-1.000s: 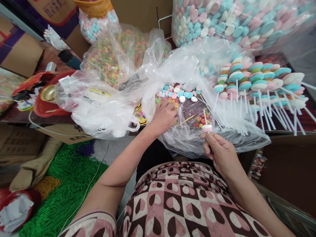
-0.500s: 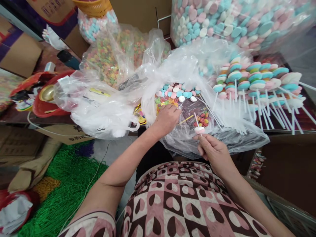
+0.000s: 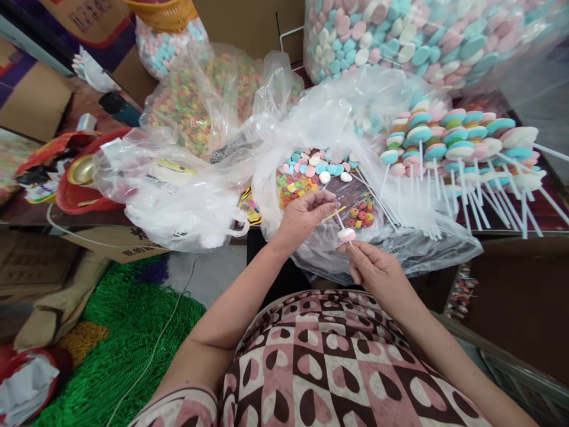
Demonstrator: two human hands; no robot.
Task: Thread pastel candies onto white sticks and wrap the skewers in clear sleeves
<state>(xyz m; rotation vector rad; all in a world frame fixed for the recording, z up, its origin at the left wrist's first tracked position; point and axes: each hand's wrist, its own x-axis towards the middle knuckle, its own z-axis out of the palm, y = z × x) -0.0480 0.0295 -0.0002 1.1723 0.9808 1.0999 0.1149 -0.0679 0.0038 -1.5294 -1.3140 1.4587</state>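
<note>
My right hand [image 3: 371, 268] pinches a white stick [image 3: 341, 223] that carries one pink-white candy disc [image 3: 346, 235]. My left hand [image 3: 303, 214] is raised beside the stick's tip, its fingers pinched together on something too small to name. Both hands hover over an open clear plastic bag [image 3: 400, 249] spread on the table. Inside it lie small coloured ring candies [image 3: 295, 184], a second little heap of rings [image 3: 360, 214], and pastel disc candies [image 3: 320, 163]. Loose white sticks [image 3: 377, 198] lie to the right of them.
Finished candy skewers [image 3: 457, 145] are stacked at the right. A large bag of pastel discs [image 3: 400, 35] stands behind, a bag of coloured rings [image 3: 200, 101] at the left back. A red basket [image 3: 75, 196] sits far left, with cardboard boxes [image 3: 35, 95] and green netting [image 3: 120, 332] on the floor.
My left hand has lifted off the ring candies and come up to the stick's tip. My right hand has drawn the stick slightly left and nearer to me.
</note>
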